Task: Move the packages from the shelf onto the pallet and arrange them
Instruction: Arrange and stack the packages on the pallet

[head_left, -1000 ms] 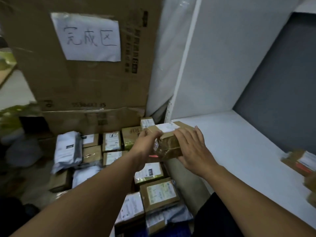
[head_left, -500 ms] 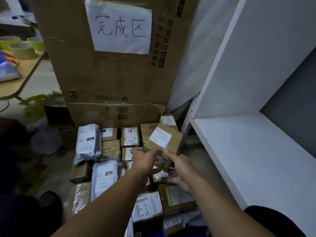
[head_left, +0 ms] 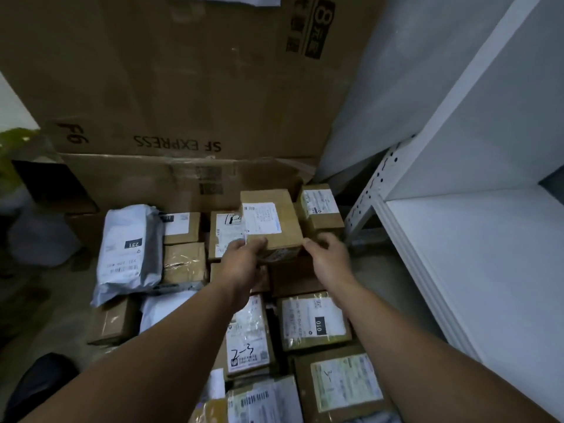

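Cardboard parcel (head_left: pixel 274 227), white label up, is dead ahead at 12 o'clock from my hands, on or just above the pile's back row, long axis running 12 to 6. Left hand (head_left: pixel 242 261) pinches its near-left corner, thumb on top. Right hand (head_left: pixel 328 257) has curled fingers at the near-right corner, can't tell if it's actually gripping. Both equally near. Small labelled box (head_left: pixel 320 209) crowds it at 2 o'clock, SF Express carton (head_left: pixel 183 102) walls off 12, grey poly mailer (head_left: pixel 131 248) out at 9, white shelf (head_left: pixel 473 254) at 3. Next is probably nudging it square; pallet itself is buried.
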